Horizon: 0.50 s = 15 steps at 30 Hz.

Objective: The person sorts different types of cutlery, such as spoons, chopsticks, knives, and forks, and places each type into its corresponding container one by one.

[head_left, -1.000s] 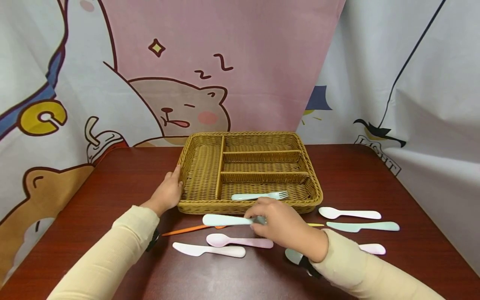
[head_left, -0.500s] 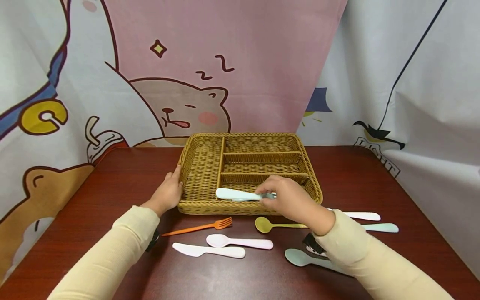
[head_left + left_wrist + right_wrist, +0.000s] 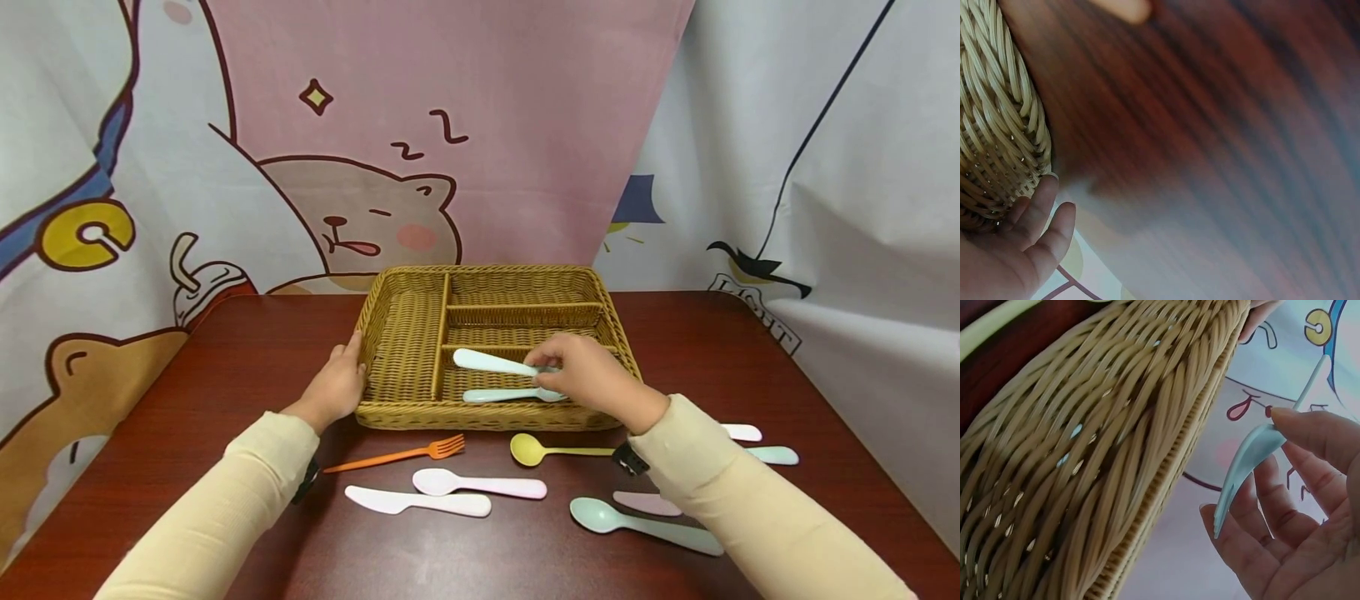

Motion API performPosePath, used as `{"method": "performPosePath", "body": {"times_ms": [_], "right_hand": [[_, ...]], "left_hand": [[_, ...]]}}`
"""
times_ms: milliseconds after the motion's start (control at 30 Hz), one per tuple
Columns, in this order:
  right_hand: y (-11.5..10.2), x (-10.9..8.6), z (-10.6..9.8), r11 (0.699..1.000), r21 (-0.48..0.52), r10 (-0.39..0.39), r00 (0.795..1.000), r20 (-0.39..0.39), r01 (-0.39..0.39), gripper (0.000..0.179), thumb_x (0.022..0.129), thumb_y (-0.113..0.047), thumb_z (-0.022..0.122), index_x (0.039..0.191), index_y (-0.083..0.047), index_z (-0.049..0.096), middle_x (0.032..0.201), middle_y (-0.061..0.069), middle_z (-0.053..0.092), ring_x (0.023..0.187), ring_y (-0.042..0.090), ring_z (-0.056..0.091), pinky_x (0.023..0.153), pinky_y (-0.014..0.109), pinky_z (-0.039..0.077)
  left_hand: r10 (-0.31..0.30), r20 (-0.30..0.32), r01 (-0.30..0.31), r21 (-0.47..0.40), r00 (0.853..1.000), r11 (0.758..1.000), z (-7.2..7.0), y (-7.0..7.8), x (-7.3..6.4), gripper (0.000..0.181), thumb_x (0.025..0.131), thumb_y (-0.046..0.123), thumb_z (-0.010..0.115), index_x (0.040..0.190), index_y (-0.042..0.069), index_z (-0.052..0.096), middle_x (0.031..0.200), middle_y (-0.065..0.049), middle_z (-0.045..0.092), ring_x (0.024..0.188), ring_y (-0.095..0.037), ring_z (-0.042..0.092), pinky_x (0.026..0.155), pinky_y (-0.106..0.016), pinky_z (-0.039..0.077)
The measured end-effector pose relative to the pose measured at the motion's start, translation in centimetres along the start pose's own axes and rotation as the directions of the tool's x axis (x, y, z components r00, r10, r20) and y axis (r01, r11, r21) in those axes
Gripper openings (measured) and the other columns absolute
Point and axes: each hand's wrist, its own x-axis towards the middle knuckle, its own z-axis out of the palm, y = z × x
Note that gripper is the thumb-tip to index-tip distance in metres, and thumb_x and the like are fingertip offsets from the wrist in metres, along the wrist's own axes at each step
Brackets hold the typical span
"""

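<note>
My right hand point(image 3: 588, 375) pinches a pale blue fork point(image 3: 487, 362) between thumb and fingers, over the front compartment of the wicker cutlery basket point(image 3: 487, 414). The right wrist view shows this fork's curved head point(image 3: 1250, 450) at my fingers, above the basket rim. Another pale blue fork point(image 3: 498, 396) lies in that front compartment, its tines partly covered by my hand. My left hand point(image 3: 336, 385) rests against the basket's left side; in the left wrist view its loosely bent fingers point(image 3: 1040, 209) touch the wicker.
Before the basket lie an orange fork point(image 3: 397, 455), a yellow spoon point(image 3: 528, 450), a pink spoon point(image 3: 480, 485), a white knife point(image 3: 420, 502) and a pale green spoon point(image 3: 645, 529). My right sleeve partly covers a pink knife point(image 3: 647, 502) and two more handles.
My right hand has carried the pale blue fork from in front of the basket up and over its front compartment. The left hand stays at the basket's left side.
</note>
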Motion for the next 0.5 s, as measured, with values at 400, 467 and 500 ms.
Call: {"method": "performPosePath", "body": {"times_ms": [400, 467, 500], "right_hand": [[1.7, 1.3, -0.2, 0.997, 0.043, 0.066, 0.995, 0.070, -0.069, 0.018, 0.087, -0.005, 0.068, 0.104, -0.005, 0.073, 0.094, 0.006, 0.068, 0.084, 0.018, 0.061, 0.071, 0.035, 0.051], [1.9, 1.6, 0.0, 0.996, 0.037, 0.078, 0.993, 0.088, -0.081, 0.019, 0.087, -0.005, 0.068, 0.105, -0.004, 0.073, 0.095, 0.006, 0.068, 0.083, 0.018, 0.062, 0.071, 0.035, 0.051], [2.0, 1.7, 0.0, 0.996, 0.033, 0.076, 0.992, 0.096, -0.080, 0.019, 0.087, -0.004, 0.068, 0.105, -0.004, 0.072, 0.095, 0.007, 0.068, 0.083, 0.018, 0.062, 0.071, 0.035, 0.051]], "left_hand": [[0.002, -0.006, -0.002, -0.003, 1.000, 1.000, 0.1, -0.1, 0.0, 0.059, 0.106, 0.011, 0.029, 0.154, 0.001, -0.002, 0.147, -0.033, 0.021, 0.127, -0.045, 0.042, 0.100, -0.055, 0.038], [0.001, -0.005, -0.001, -0.005, 1.000, 1.000, 0.1, -0.1, 0.0, 0.059, 0.106, 0.011, 0.029, 0.155, 0.001, -0.002, 0.147, -0.033, 0.020, 0.127, -0.045, 0.042, 0.100, -0.055, 0.038], [0.001, -0.005, -0.001, -0.006, 1.000, 1.000, 0.1, -0.1, 0.0, 0.059, 0.106, 0.011, 0.029, 0.155, 0.001, -0.002, 0.147, -0.033, 0.020, 0.128, -0.045, 0.041, 0.101, -0.055, 0.038]]}}
